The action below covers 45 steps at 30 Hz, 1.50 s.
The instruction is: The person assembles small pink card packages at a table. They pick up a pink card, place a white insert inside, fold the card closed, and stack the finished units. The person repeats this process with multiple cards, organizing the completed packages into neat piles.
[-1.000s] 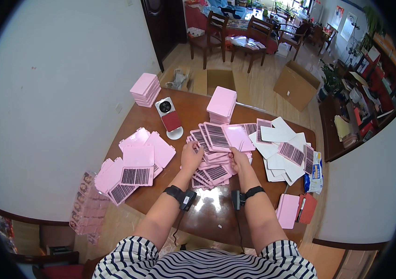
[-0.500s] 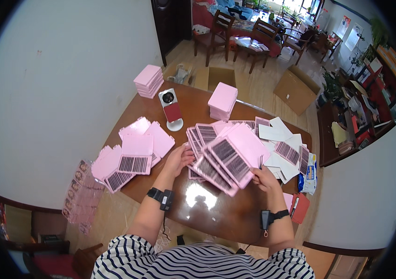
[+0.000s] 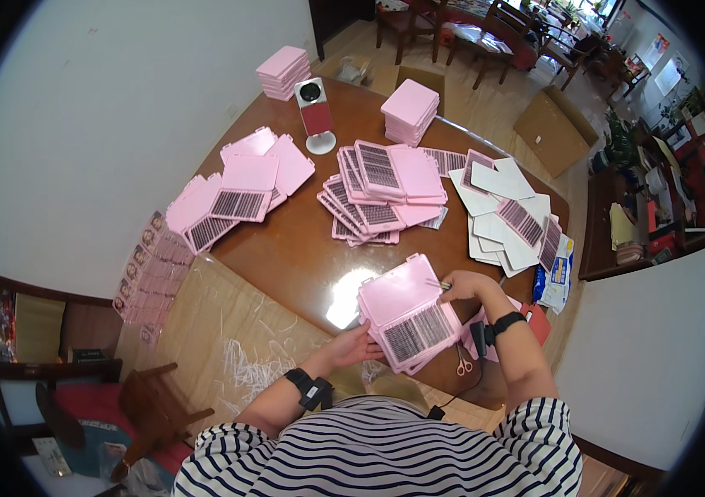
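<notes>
Close to my body, my left hand (image 3: 352, 346) supports an open pink eyelash case (image 3: 402, 294) by its lower left edge, its fingers partly under it. Rows of black lashes fill the near half; the lid half is plain. At least one more case shows beneath it. Curled at the case's right edge, my right hand (image 3: 470, 287) pinches a thin, slender tool (image 3: 443, 286), perhaps tweezers; whether it also grips the case is hard to tell. A pile of open lash cases (image 3: 381, 178) lies farther away in mid-table.
More open cases (image 3: 249, 176) lie left. Closed pink cases stand in two stacks (image 3: 283, 62), (image 3: 412, 103) beside a camera-like device (image 3: 314, 112) on a stand. White cards (image 3: 501, 211), a blue-white packet (image 3: 555, 277) and scissors (image 3: 463, 364) are on the right.
My hands have come nearer my body and brought pink cases away from the central pile. The other cases there now rest on the table. The view has tilted downward.
</notes>
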Each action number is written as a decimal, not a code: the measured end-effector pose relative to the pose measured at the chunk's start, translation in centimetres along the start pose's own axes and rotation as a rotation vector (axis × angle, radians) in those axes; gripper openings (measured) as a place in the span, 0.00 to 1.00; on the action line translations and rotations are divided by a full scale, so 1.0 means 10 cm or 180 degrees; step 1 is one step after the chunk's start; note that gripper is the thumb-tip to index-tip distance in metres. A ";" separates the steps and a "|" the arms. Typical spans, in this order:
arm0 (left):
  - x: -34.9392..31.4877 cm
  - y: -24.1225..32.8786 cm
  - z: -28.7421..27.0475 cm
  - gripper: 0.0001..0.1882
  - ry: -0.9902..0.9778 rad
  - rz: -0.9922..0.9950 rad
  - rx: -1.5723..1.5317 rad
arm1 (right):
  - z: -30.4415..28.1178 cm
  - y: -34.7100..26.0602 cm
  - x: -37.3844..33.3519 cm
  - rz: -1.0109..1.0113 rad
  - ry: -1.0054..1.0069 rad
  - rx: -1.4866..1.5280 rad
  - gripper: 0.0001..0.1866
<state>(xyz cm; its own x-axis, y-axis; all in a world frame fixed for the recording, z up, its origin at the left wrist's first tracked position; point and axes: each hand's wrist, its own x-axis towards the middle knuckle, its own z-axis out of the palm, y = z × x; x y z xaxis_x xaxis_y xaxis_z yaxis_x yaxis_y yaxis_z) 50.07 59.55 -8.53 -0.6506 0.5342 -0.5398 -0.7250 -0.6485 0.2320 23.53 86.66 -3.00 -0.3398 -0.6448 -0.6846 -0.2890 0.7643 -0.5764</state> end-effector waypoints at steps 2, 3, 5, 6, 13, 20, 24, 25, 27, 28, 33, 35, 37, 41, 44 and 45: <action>0.03 -0.19 -0.07 0.34 0.0434 -0.0120 0.0542 | 0.07 0.04 0.08 0.0007 0.0348 -0.0125 0.21; 0.02 -0.22 -0.10 0.33 0.0719 -0.0262 0.0844 | 0.08 0.03 0.09 -0.0100 0.0567 0.0044 0.20; -0.02 -0.11 -0.19 0.31 0.1229 -0.0451 0.1937 | 0.10 -0.04 0.06 -0.0195 0.0747 0.0200 0.18; -0.07 -0.03 -0.22 0.32 0.1331 -0.0529 0.2514 | 0.08 -0.11 0.02 -0.0186 0.0713 0.0183 0.17; -0.47 0.04 -0.16 0.22 0.1361 0.1491 0.0888 | 0.14 -0.97 0.24 -0.0906 0.0998 0.0192 0.21; -1.07 0.87 -1.08 0.21 0.1551 0.2041 0.0094 | 0.25 -0.75 0.43 0.0973 0.1779 -0.0231 0.19; -1.08 1.24 -1.50 0.21 0.1746 0.2038 0.0193 | 0.55 -0.40 0.45 0.1166 0.1892 0.0179 0.14; -1.07 1.30 -1.55 0.21 0.1949 0.1967 0.0265 | 0.60 -0.36 0.47 0.1176 0.1985 0.0352 0.13; -1.08 1.39 -1.61 0.20 0.2342 0.1802 0.0736 | 0.66 -0.31 0.49 0.1045 0.2160 0.0285 0.12; -1.09 1.43 -1.62 0.20 0.2525 0.1671 0.0939 | 0.66 -0.31 0.48 0.1002 0.2227 0.0260 0.12; -1.14 1.37 -1.59 0.22 0.3586 0.1503 0.2059 | 0.53 -0.59 0.30 0.0674 0.2148 0.0351 0.10; -1.10 1.24 -1.49 0.24 0.3801 0.1550 0.2244 | 0.53 -0.84 0.34 0.0506 0.2098 0.0285 0.11; -1.07 1.21 -1.40 0.25 0.3685 0.1446 0.2412 | 0.54 -1.12 0.51 0.0380 0.2019 0.0080 0.11; -1.03 1.21 -1.17 0.27 0.3085 0.1197 0.2470 | 0.55 -1.55 0.98 0.0329 0.1728 -0.0025 0.12; -0.98 1.15 -1.04 0.26 0.2629 0.0937 0.2421 | 0.56 -1.69 1.27 0.0341 0.1754 -0.0105 0.12; -0.97 1.15 -1.02 0.25 0.2778 0.1045 0.2727 | 0.55 -1.69 1.31 0.0444 0.1737 -0.0132 0.12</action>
<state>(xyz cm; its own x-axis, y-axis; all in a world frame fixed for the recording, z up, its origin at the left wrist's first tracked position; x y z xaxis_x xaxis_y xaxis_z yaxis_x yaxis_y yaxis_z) 50.39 41.35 -8.88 -0.6987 -0.3308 -0.6344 -0.6842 0.0500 0.7275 28.92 65.32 -4.68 -0.7877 -0.4537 -0.4167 -0.2395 0.8487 -0.4715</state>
